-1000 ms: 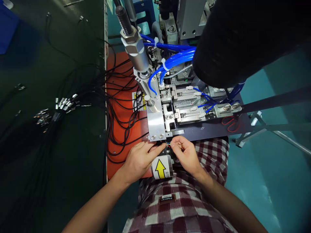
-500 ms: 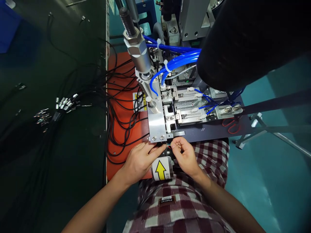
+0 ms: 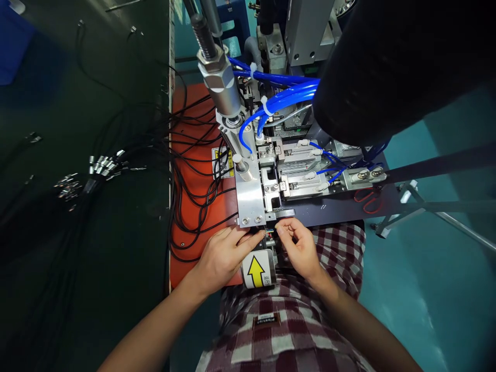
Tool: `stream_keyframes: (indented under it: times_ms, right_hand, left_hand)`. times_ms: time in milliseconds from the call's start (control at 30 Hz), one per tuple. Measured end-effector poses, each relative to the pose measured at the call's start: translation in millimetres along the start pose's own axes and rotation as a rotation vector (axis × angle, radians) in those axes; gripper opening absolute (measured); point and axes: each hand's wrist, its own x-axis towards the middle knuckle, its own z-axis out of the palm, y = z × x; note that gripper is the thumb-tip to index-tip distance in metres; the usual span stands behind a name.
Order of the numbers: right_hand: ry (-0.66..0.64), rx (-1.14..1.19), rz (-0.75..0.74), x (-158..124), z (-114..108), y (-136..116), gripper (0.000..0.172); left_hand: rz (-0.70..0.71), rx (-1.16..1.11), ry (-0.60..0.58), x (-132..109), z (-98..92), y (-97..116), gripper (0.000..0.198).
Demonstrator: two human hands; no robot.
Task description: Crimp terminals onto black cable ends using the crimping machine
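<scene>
My left hand (image 3: 221, 257) lies at the front edge of the steel fixture block (image 3: 251, 201), closed on the end of a black cable that is mostly hidden under the fingers. Thin coloured wires (image 3: 270, 231), red and green-blue among them, stick out beyond its index fingertip. Just right of these, my right hand (image 3: 299, 247) is curled, thumb and index fingertip pinched at the wires' outer ends. Below the fingertips sits a metal guard with a yellow arrow label (image 3: 256, 271).
Several black cables (image 3: 201, 201) cross the orange mat (image 3: 186, 268) to a bundle with metal connectors (image 3: 103, 166) on the dark green table. Blue air tubes (image 3: 287, 85) and small cylinders (image 3: 304, 178) stand behind the hands. A thick black tube (image 3: 380, 72) overhangs the upper right.
My right hand has shifted slightly to the right, and more of the metal part under the wires shows. The left hand has stayed in place.
</scene>
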Motion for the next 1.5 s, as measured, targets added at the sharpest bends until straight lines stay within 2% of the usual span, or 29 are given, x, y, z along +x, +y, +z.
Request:
stream_keyframes:
  times_ms: [133, 300, 367, 500, 567, 733, 800, 967, 1167, 1333, 1500]
  right_hand:
    - [-0.054, 0.06, 0.079, 0.5, -0.9, -4.6, 0.023]
    - [-0.058, 0.109, 0.113, 2.6, 4.9, -8.1, 0.021]
    - [-0.052, 0.07, 0.091, 3.1, 5.7, -10.1, 0.019]
    - [-0.012, -0.187, -0.063, 3.3, 3.9, -15.4, 0.015]
    - [-0.003, -0.238, -0.096, 3.1, 2.7, -15.1, 0.015]
    - [-0.135, 0.035, 0.08, 3.1, 2.1, -5.3, 0.021]
    - [-0.142, 0.085, 0.108, 4.1, 3.2, -3.4, 0.021]
    - [-0.11, 0.072, 0.115, 6.5, 6.2, -12.2, 0.015]
    - [-0.005, -0.196, -0.02, 3.5, 6.6, -23.3, 0.016]
    - [-0.061, -0.01, 0.102, 3.7, 6.6, -16.3, 0.017]
    - [-0.067, 0.033, 0.128, 4.8, 5.8, -15.1, 0.019]
  left_hand:
    - [-0.001, 0.005, 0.007, 0.4, -0.4, 0.4, 0.031]
    - [0.001, 0.012, -0.008, -0.7, -0.2, -0.5, 0.029]
    - [0.001, 0.01, -0.01, -1.1, -0.1, -0.7, 0.029]
    - [-0.002, 0.001, -0.007, -1.9, 0.4, -0.3, 0.03]
    - [-0.006, -0.004, -0.006, -2.0, 0.8, 0.0, 0.03]
    - [0.0, 0.001, -0.002, -2.3, 1.0, -0.1, 0.03]
    - [-0.003, -0.008, -0.013, -2.8, 1.0, -0.4, 0.03]
    - [0.008, -0.023, -0.016, -3.6, 0.5, -1.6, 0.029]
    - [0.023, 0.033, -0.036, -1.4, -2.7, 2.7, 0.028]
    - [-0.02, 0.071, -0.023, -0.2, -2.4, 6.7, 0.026]
    - [-0.052, 0.016, -0.004, 0.5, -2.1, 5.5, 0.026]
